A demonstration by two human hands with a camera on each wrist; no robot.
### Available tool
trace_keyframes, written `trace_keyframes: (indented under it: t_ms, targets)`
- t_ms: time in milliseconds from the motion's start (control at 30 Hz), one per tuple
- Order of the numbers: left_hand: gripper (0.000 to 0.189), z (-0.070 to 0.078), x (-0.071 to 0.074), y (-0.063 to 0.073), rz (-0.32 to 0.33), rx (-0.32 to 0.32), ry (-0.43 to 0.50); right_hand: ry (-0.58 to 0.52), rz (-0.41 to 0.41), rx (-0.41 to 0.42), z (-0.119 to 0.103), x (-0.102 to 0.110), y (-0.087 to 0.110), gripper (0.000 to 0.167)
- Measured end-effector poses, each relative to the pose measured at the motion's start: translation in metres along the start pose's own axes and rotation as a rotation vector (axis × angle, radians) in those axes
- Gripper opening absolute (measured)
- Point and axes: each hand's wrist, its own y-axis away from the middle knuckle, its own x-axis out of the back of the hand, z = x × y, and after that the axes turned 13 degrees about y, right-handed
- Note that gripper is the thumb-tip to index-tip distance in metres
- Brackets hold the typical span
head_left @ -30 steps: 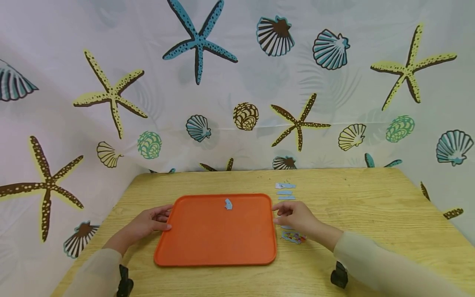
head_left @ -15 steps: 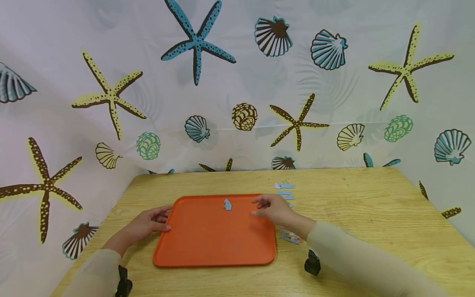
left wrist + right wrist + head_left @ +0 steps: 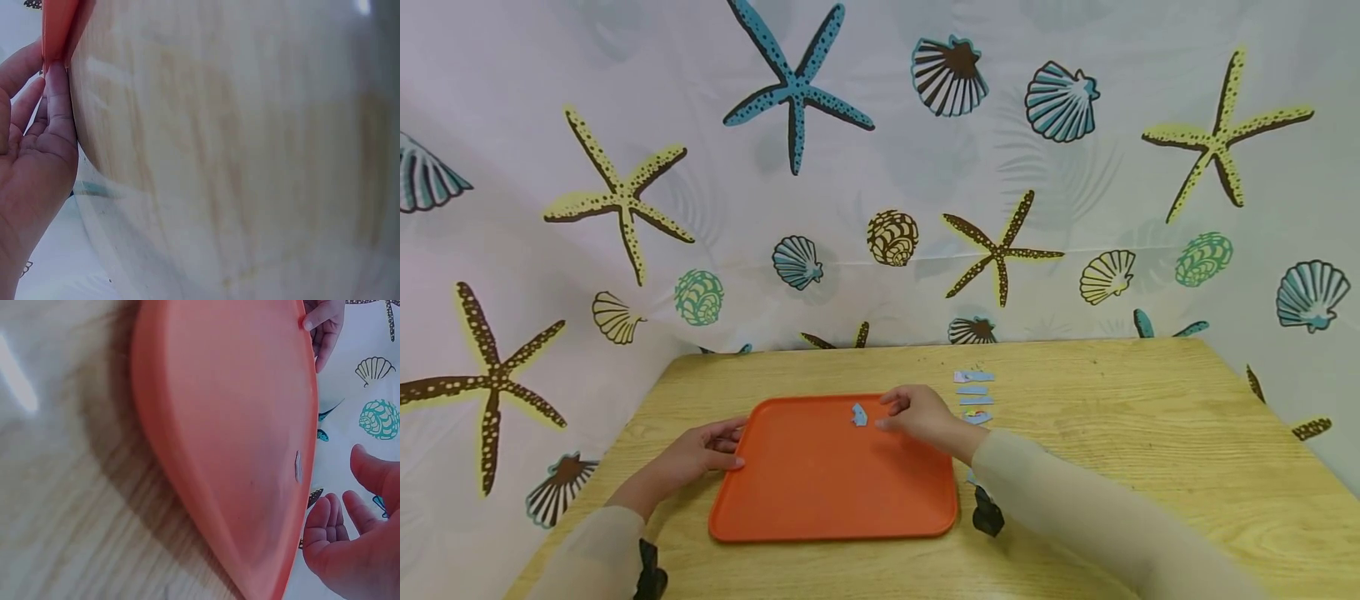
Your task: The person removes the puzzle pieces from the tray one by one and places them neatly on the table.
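Note:
An orange tray (image 3: 831, 492) lies on the wooden table. At its left edge my left hand (image 3: 702, 450) grips the rim, thumb on top and the other fingers along the outer side; the left wrist view shows those fingers against the tray wall (image 3: 57, 31). One small light-blue cutout piece (image 3: 859, 415), looking like paper or card, lies on the tray near its far edge. My right hand (image 3: 925, 415) hovers over the tray's far right part, just right of that piece. Its fingers are loosely bent, thumb apart, and hold nothing, as the right wrist view shows.
Right of the tray, several light-blue strips (image 3: 973, 390) lie in a column on the table (image 3: 1112, 433). One strip (image 3: 977, 416) has a multicoloured patch. My right forearm covers the nearer pieces. A shell-and-starfish cloth (image 3: 850, 192) hangs behind the table.
My right hand has moved left from beside the tray's right edge to over the tray, close to the small piece. My left hand stays on the rim.

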Motion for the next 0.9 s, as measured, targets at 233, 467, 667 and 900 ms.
trace_keyframes:
  t_ms: [233, 467, 667, 900]
  targets:
    - [0.076, -0.001, 0.001, 0.0, -0.005, -0.008, 0.009, -0.004, -0.051, -0.015, -0.009, -0.007, -0.013, 0.039]
    - [0.075, -0.002, 0.001, -0.001, -0.003, -0.018, 0.007, 0.002, -0.088, -0.042, -0.014, -0.013, -0.025, 0.037]
    - [0.074, 0.0, -0.001, -0.002, -0.003, -0.022, -0.003, 0.007, -0.086, -0.072, -0.016, -0.019, -0.031, 0.04]
    - [0.075, -0.001, 0.001, -0.001, 0.001, -0.017, -0.009, 0.039, -0.043, -0.071, -0.012, -0.028, -0.038, 0.039]
